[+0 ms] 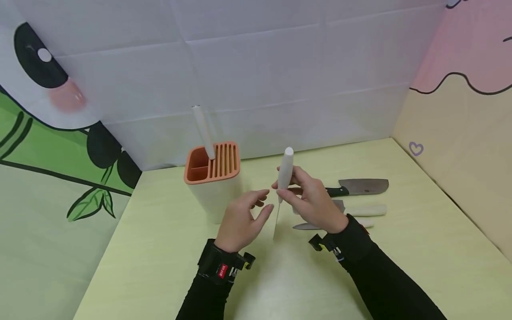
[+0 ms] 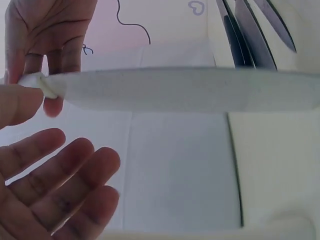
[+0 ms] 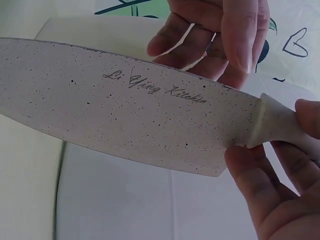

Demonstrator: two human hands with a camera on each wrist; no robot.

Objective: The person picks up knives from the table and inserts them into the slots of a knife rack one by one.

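Observation:
My right hand (image 1: 314,202) grips the white handle of a chef's knife (image 1: 286,171) near its base. The handle points up and the blade hangs down, edge-on in the head view. Its speckled, lettered blade (image 3: 125,100) shows broad in the right wrist view. Close by on the other side is my left hand (image 1: 242,220), thumb and fingers spread loosely and holding nothing. In the left wrist view the left fingers (image 2: 75,170) lie below the blade, with the thumb overlapping the handle end. A knife block (image 1: 212,195) with an orange slotted top stands just past the left hand.
A white handle (image 1: 204,133) sticks up from the block's open compartment. Right of the hands lie a cleaver (image 1: 366,186) with a dark handle and white-handled knives (image 1: 366,210), partly hidden by the right hand. A cloth backdrop (image 1: 280,89) rises behind the table (image 1: 160,266).

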